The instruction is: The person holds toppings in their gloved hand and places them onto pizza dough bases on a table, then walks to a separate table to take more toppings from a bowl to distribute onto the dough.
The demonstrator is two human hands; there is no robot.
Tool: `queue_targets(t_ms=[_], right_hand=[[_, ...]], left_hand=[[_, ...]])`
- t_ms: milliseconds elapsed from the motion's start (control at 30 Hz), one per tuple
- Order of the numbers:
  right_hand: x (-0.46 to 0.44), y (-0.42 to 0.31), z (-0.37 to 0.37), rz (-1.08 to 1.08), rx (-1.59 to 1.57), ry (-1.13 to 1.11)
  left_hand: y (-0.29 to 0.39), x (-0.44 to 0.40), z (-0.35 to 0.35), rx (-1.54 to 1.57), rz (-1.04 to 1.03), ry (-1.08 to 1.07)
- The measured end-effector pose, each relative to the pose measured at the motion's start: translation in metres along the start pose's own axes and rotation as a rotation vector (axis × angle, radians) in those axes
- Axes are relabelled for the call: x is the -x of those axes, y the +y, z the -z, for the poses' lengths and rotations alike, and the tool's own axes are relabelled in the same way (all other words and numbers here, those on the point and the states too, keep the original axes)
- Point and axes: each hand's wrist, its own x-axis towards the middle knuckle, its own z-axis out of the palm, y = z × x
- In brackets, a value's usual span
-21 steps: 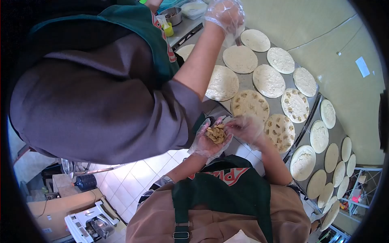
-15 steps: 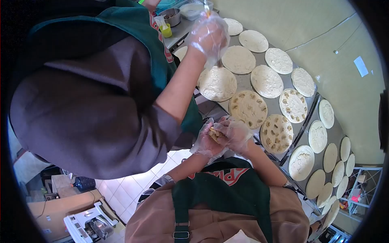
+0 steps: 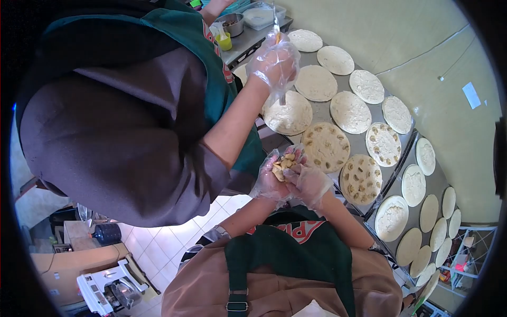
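Observation:
My left hand (image 3: 270, 180), in a clear plastic glove, is cupped under a small heap of pale beige pieces, apparently mushroom slices (image 3: 285, 165). Pressed against the heap's near right side is my gloved right hand (image 3: 311, 184), its fingers bent in and closed at the pieces. The fingertips are partly hidden. Just beyond my hands lies a round pizza base (image 3: 325, 148) with brownish slices around its rim. To the right, another base (image 3: 360, 179) has slices spread over its whole top, and a third base (image 3: 383, 144) carries a ring of them.
A co-worker's gloved hand (image 3: 274, 66) holds a tool above a white-coated base (image 3: 288, 113). Their sleeve (image 3: 127, 137) fills the left side. More bases lie on a second metal table (image 3: 417, 206) at right. A metal bowl (image 3: 231, 22) and yellow cup (image 3: 224, 41) stand at the back.
My left hand has opened upward, showing more of the slices. My right hand has shifted slightly down and off the heap's top. The co-worker's hand has barely moved.

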Motion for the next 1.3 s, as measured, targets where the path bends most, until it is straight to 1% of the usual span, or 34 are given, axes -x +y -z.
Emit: queue_targets(t_ms=[33,100,167,233,300,433,500,533,600,633,700,733,767,800,833,867,900,933,1000,1033,1100,1133,1200,1233,1300], right_hand=[[0.0,0.001,-0.007,0.003,0.001,0.001],[-0.002,0.002,-0.014,0.079,-0.047,0.186],[0.0,-0.001,-0.007,0.08,-0.067,0.188],[0.001,-0.004,-0.003,0.081,-0.088,0.188],[0.004,-0.006,-0.004,0.046,-0.138,0.274],[0.009,-0.003,-0.008,0.071,-0.227,0.285],[0.013,-0.002,-0.011,-0.077,-0.439,0.304],[0.014,-0.001,-0.012,-0.077,-0.438,0.303],[0.015,0.002,-0.009,-0.432,-1.027,0.23],[0.015,0.002,-0.003,-0.431,-1.025,0.232],[0.012,0.003,0.013,-0.507,-1.398,0.273],[0.013,0.011,0.013,-0.509,-1.395,0.277],[0.016,0.024,0.01,-0.564,-1.399,0.313],[0.02,0.038,0.006,-0.619,-1.402,0.35],[0.022,0.053,0.003,-0.622,-1.4,0.355],[0.025,0.071,-0.002,-0.678,-1.372,0.406],[0.027,0.088,-0.009,-0.734,-1.344,0.456],[0.028,0.111,-0.026,-0.737,-1.343,0.458],[0.027,0.151,-0.062,-1.022,-0.77,0.23],[0.025,0.153,-0.066,-1.023,-0.77,0.231],[0.022,0.154,-0.077,-0.838,-0.297,0.0],[0.021,0.159,-0.089,-0.841,-0.3,-0.003],[0.013,0.162,-0.105,-0.854,-0.474,0.008],[0.009,0.162,-0.108,-0.852,-0.476,0.005],[0.001,0.16,-0.11,-0.762,-0.131,-0.055]], left_hand=[[0.001,0.002,-0.002,0.015,-0.002,-0.003],[0.0,0.002,-0.003,0.031,-0.004,-0.01],[-0.001,0.003,-0.002,0.069,-0.008,-0.046],[-0.002,0.003,-0.003,0.054,-0.027,-0.029],[-0.003,0.003,-0.003,0.04,-0.048,-0.013],[-0.007,0.008,-0.002,0.042,-0.032,-0.038],[-0.009,0.01,-0.001,0.036,-0.029,-0.032],[-0.009,0.011,-0.001,0.001,-0.031,-0.014],[-0.008,0.013,0.002,-0.034,-0.033,0.0],[-0.006,0.015,0.004,-0.038,-0.007,0.011],[-0.005,0.019,0.006,-0.041,0.023,0.022],[-0.005,0.021,0.006,0.025,0.049,0.014],[-0.005,0.023,0.006,0.091,0.077,0.008],[-0.005,0.026,0.005,0.092,0.083,0.007],[-0.003,0.03,0.001,0.085,0.072,0.072],[-0.001,0.034,-0.001,0.079,0.061,0.139],[0.0,0.041,0.0,0.09,0.05,0.143],[0.001,0.046,0.004,0.091,0.054,0.144],[0.002,0.055,0.015,0.014,0.054,0.116],[0.002,0.059,0.015,0.001,0.047,0.144],[0.001,0.065,0.019,0.037,0.035,0.185],[0.002,0.066,0.021,0.072,0.022,0.226],[0.002,0.068,0.02,0.081,0.019,0.226],[0.002,0.069,0.019,0.09,0.015,0.225],[0.002,0.068,0.013,0.042,0.009,0.217]])
